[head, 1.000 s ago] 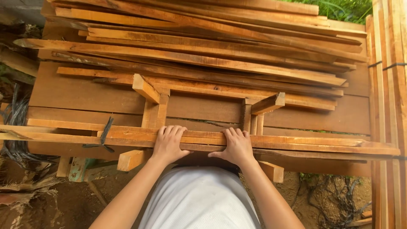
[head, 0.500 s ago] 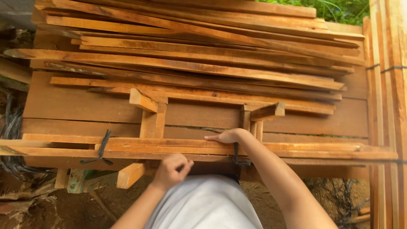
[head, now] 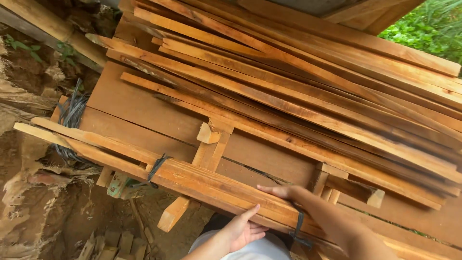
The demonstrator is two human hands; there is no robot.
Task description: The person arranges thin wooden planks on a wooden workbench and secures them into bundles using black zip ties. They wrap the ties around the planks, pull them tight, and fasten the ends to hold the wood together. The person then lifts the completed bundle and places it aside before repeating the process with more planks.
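A: Quick pass — what are the hands doing?

B: Left hand (head: 242,230) is sitting under the near edge of the bundle of long planks (head: 202,180), fingers spread open and pressing up against the wood, thumb pointing up along the edge. Not wrapping around it — more cupping.

A: Right?

B: Right hand (head: 284,191) is lying flat on top of the same bundle, fingers stretched out toward the left, palm down. Open, touching, not clutching.

A: Where's the bundle lying?

B: It's running diagonally from upper left to lower right along the front edge of the wide boards (head: 144,113). A dark strap (head: 156,166) is binding it left of the hands, and a second dark strap (head: 297,226) is crossing it just beside the right forearm.

A: Anything behind?

B: A big loose stack of slats (head: 308,91) is lying over the wide boards, well past the hands. Short wooden blocks (head: 208,134) are sticking up between the bundle and the stack. A short offcut (head: 172,214) is poking out below the bundle, near the left hand.

A: Ground?

B: Dirt and small wood scraps (head: 108,243) at lower left, green leaves (head: 428,29) top right.
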